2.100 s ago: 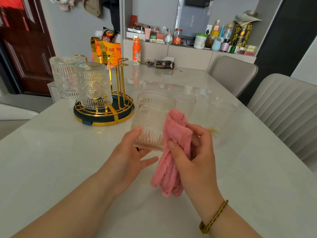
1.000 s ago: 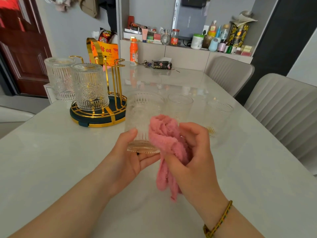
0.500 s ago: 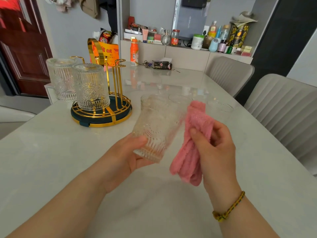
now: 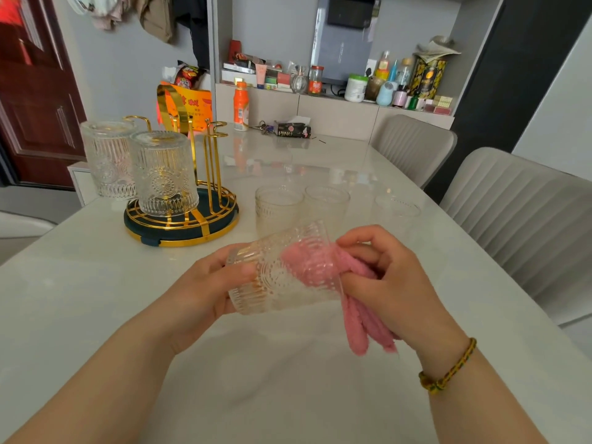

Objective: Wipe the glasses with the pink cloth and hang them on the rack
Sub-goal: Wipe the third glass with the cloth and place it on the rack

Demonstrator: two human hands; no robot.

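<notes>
Pink cloth (image 4: 320,264) in right hand (image 4: 390,283) inside glass (image 4: 282,270) gripped by left hand (image 4: 208,290)

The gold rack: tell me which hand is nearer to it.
Left. The left hand holds the glass just in front of the gold rack; the right hand, with the pink cloth, is farther right.

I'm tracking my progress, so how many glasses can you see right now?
6: two upside down on the rack, three upright on the table, one glass in the left hand. None seem hidden.
</notes>
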